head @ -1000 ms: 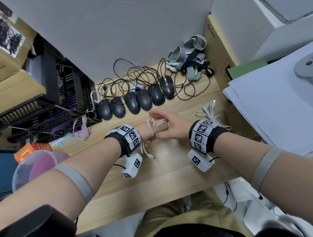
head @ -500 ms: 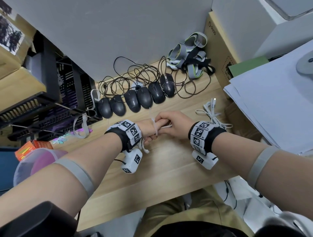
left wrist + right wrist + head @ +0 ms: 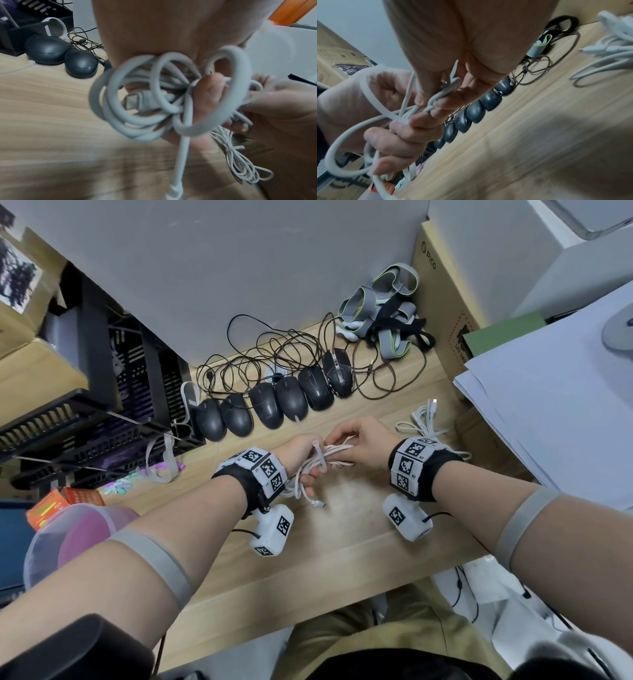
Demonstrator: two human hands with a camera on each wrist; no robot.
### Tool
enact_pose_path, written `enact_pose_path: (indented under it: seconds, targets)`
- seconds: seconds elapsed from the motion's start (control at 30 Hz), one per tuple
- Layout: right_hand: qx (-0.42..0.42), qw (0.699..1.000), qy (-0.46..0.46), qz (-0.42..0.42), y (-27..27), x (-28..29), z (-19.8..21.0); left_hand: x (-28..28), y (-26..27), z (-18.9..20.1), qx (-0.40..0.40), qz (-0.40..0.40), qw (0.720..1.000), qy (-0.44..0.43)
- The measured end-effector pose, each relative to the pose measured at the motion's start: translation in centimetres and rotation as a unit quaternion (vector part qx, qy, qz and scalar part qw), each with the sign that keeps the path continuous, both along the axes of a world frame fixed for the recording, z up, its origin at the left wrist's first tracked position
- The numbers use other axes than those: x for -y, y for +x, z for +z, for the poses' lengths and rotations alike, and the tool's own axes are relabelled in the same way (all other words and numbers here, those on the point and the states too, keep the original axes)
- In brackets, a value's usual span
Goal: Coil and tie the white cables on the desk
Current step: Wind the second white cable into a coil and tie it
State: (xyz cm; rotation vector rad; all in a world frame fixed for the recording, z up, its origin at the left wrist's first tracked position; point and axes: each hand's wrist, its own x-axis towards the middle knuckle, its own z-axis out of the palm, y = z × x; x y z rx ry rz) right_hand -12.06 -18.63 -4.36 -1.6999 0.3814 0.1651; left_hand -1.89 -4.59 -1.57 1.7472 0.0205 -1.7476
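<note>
Left hand (image 3: pixel 301 450) grips coiled white cable (image 3: pixel 137 94) above desk (image 3: pixel 342 542) | right hand (image 3: pixel 363 443) pinches zip tie (image 3: pixel 320 455) (loop clearest from right wrist) | left-wrist view alone shows USB plug (image 3: pixel 135 101).

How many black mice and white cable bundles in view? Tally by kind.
black mice: 6
white cable bundles: 2 (one held, one lying on the desk at)
Total: 8

"PICO" on cardboard box (image 3: pixel 442 302); lower print, perhaps "UN 34", partly hidden.
</note>
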Motion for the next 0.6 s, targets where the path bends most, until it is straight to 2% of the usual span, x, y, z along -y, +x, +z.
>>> enact_pose_path:
  seconds: [0.23,0.4,0.47,0.6]
  targets:
    - [-0.022,0.997,0.071,-0.008,-0.1,0.5,0.9,-0.2,0.8,-0.3,-0.076,0.046,0.996,-0.030]
    - [-0.037,0.993,0.108,-0.016,-0.4,0.8,0.2,-0.5,0.9,0.7,-0.131,0.008,0.990,-0.057]
    - [-0.042,0.991,0.125,-0.018,-0.3,1.0,0.2,-0.7,0.4,1.1,-0.102,-0.035,0.991,-0.074]
    - [-0.047,0.989,0.139,0.003,-0.3,1.1,0.2,-0.8,0.3,1.4,0.030,-0.156,0.984,-0.077]
